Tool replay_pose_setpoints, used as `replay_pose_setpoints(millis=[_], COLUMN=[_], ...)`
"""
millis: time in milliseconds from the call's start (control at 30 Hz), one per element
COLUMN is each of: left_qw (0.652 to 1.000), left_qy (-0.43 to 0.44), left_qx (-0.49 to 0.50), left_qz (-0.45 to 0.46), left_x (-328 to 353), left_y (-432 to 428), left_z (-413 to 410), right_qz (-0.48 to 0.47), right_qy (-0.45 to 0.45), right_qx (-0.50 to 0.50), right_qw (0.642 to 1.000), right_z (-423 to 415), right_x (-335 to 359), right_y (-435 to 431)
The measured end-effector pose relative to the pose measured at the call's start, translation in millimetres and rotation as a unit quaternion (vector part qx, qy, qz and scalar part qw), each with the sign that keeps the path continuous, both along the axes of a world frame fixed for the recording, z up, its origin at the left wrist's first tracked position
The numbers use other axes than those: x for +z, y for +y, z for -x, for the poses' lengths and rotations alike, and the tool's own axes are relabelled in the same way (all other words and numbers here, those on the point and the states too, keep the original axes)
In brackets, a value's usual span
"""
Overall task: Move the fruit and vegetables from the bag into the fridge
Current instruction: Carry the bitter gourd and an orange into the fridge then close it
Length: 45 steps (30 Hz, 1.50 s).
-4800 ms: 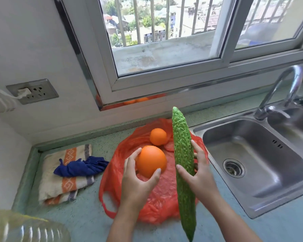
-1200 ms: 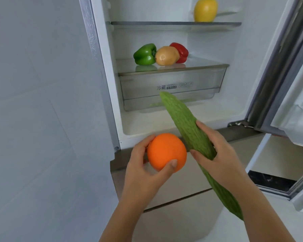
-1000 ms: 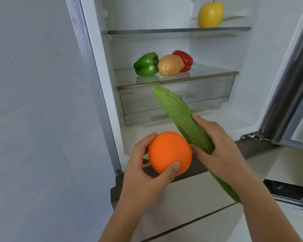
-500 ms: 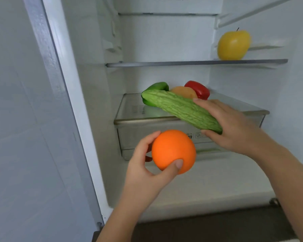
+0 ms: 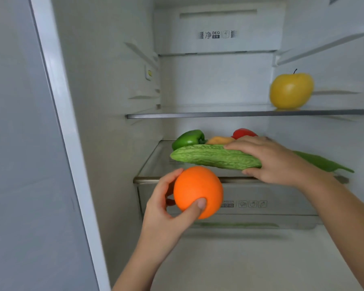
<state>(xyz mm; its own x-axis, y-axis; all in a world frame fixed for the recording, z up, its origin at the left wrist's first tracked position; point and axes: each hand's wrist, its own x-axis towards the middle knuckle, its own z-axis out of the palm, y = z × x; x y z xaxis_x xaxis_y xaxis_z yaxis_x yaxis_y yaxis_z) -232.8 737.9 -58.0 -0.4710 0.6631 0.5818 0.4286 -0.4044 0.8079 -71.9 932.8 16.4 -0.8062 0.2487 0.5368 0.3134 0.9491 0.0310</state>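
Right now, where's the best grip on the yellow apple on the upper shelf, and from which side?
Round its wide middle, coming from the front-left. The yellow apple stands upright, stem up, at the right end of the upper shelf. Bare shelf lies to its left, while the fridge wall looks close on its right, so fingers probably get more room from the left.

Left hand (image 5: 166, 213), lower centre: the forearm rises from the bottom edge, and the thumb and fingers (image 5: 170, 180) curl round an orange (image 5: 198, 189). Right hand (image 5: 282, 162), higher and to the right: the forearm enters from the lower right, palm down, fingers over the top and thumb beneath a green gourd (image 5: 214, 158), held nearly level.
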Motion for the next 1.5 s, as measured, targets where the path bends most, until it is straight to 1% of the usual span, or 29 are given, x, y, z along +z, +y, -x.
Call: replay_pose_setpoints(millis=[67, 200, 433, 733, 1067, 1233, 1500], left_qw=[1.0, 1.0, 0.999, 0.996, 0.994, 0.995, 0.99], left_qy=[0.008, 0.012, 0.018, 0.045, 0.056, 0.048, 0.075], left_qx=[0.004, 0.022, 0.041, 0.069, 0.083, 0.09, 0.112], left_qz=[0.002, 0.006, 0.008, 0.035, 0.043, 0.021, -0.041], left_x=[1.9, 4.3, 8.4, 9.5, 11.2, 19.0, 52.8], left_y=[1.5, 3.0, 5.7, 13.6, 12.9, 8.6, 7.4], left_z=[-0.3, 2.2, -0.6, -8.4, -22.5, -22.4, -14.8], right_qz=[0.003, 0.047, 0.088, 0.083, 0.092, 0.1, 0.115], right_qy=[-0.012, -0.022, 0.024, 0.037, 0.064, 0.091, 0.184], right_qx=[-0.001, 0.022, 0.063, 0.059, 0.066, 0.067, 0.052], right_qw=[1.0, 0.998, 0.994, 0.994, 0.992, 0.989, 0.975], right_z=[3.3, 8.9, 20.4, 31.0, 26.5, 22.3, 6.4], right_x=[0.3, -2.7, -3.0, -5.5, -11.5, -11.4, -6.4], right_y=[5.8, 17.9, 43.9, 60.8, 52.9, 45.3, 5.5])
